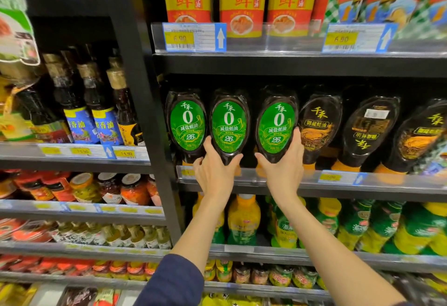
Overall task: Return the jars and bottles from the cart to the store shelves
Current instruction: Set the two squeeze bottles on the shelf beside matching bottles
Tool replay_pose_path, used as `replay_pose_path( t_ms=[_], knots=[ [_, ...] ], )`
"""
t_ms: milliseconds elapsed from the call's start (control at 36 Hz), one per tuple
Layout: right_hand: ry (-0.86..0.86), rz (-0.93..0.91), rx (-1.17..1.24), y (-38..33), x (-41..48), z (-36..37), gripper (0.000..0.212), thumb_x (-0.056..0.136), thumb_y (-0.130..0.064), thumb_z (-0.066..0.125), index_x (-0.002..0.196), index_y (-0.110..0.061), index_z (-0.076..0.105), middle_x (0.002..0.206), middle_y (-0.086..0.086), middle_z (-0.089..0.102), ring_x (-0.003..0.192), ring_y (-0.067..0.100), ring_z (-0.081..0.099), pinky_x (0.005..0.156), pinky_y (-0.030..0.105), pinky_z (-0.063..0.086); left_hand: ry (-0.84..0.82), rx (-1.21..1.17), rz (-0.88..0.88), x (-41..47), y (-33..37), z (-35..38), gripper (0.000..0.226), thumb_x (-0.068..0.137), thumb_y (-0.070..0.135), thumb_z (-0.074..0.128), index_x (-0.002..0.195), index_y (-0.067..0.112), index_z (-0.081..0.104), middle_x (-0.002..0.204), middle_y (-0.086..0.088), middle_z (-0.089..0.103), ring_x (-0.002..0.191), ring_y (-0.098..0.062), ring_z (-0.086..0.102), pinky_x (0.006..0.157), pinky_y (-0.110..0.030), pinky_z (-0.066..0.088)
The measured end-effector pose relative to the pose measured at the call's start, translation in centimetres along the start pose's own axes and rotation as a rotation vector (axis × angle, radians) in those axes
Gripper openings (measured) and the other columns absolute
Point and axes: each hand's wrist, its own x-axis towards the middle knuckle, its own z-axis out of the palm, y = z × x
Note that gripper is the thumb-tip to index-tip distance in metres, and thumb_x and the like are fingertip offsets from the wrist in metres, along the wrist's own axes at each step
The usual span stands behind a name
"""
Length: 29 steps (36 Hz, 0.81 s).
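Three dark squeeze bottles with green oval labels stand cap-down in a row on the middle shelf (302, 179). My left hand (215, 167) grips the lower part of the middle green-label bottle (228, 124). My right hand (283, 162) holds the right green-label bottle (275, 127) from below and at its right side. The third green-label bottle (187, 123) stands untouched at the left. The orange caps of the two held bottles are hidden behind my hands. The cart is out of view.
Dark bottles with gold labels (319, 124) stand close to the right of my right hand. Yellow sauce bottles (240, 0) fill the shelf above, green-yellow bottles (242, 221) the shelf below. A black upright post (142, 112) separates the left bay with sesame oil bottles (79, 102).
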Motion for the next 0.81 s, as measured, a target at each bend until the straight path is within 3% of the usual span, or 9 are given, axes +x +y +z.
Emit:
replay_pose_path(
  t_ms=[167, 389, 611, 806],
  knots=[
    [0.018, 0.057, 0.000, -0.3, 0.4, 0.1, 0.101, 0.075, -0.030, 0.076, 0.149, -0.016, 0.009, 0.140, 0.012, 0.038, 0.124, 0.027, 0.045, 0.091, 0.037, 0.042, 0.020, -0.027, -0.004, -0.2, 0.2, -0.3, 0.086, 0.078, 0.049, 0.069, 0.143, 0.012, 0.027, 0.112, -0.009, 0.066, 0.107, -0.031, 0.056, 0.103, -0.041, 0.034],
    [0.048, 0.100, -0.033, -0.6, 0.3, 0.3, 0.096, 0.071, -0.029, 0.079, 0.146, -0.014, 0.020, 0.136, 0.012, 0.039, 0.121, 0.027, 0.047, 0.090, 0.037, 0.043, 0.027, -0.023, -0.015, 0.0, 0.0, -0.1, 0.086, 0.075, 0.052, 0.070, 0.140, 0.012, 0.030, 0.107, -0.009, 0.068, 0.099, -0.030, 0.059, 0.097, -0.037, 0.035],
    [0.053, 0.102, -0.037, -0.6, 0.1, 0.4, 0.094, 0.072, -0.029, 0.078, 0.145, -0.014, 0.022, 0.137, 0.011, 0.039, 0.122, 0.028, 0.046, 0.092, 0.040, 0.043, 0.030, -0.005, 0.005, 0.2, -0.7, 0.5, 0.085, 0.074, 0.058, 0.067, 0.137, 0.014, 0.030, 0.099, -0.005, 0.069, 0.083, -0.025, 0.061, 0.087, -0.033, 0.033],
    [0.028, 0.101, -0.063, -0.7, 0.2, 0.2, 0.098, 0.073, -0.032, 0.078, 0.147, -0.014, 0.016, 0.141, 0.011, 0.036, 0.126, 0.028, 0.043, 0.095, 0.041, 0.041, -0.022, -0.028, 0.039, 0.1, -1.1, 0.4, 0.090, 0.076, 0.055, 0.066, 0.142, 0.012, 0.023, 0.106, -0.007, 0.068, 0.096, -0.025, 0.062, 0.099, -0.036, 0.032]
  ],
)
